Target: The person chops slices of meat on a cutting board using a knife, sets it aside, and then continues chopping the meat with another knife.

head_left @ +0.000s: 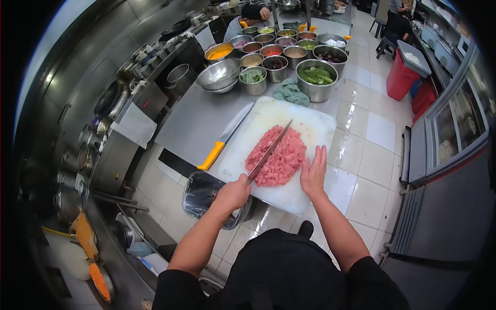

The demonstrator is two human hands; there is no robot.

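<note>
My left hand [233,195] is wrapped round the handle of a long knife [270,151]. Its blade runs diagonally across a heap of chopped pink raw meat [283,160], pointing away from me. The meat lies spread on a white cutting board [263,109]. Flat and with fingers stretched out, my right hand [314,173] is at the meat's right edge, holding nothing. Whether it touches the meat, I cannot tell. A second knife [213,155], with a yellow handle, rests along the board's left side.
Several metal pots of cut ingredients, among them a pot of green vegetables [317,81], crowd the steel table [188,121] beyond the board. A green cloth [291,93] lies there too. Below the near edge is a lined bin [199,194]. A person [248,21] bends over the far end.
</note>
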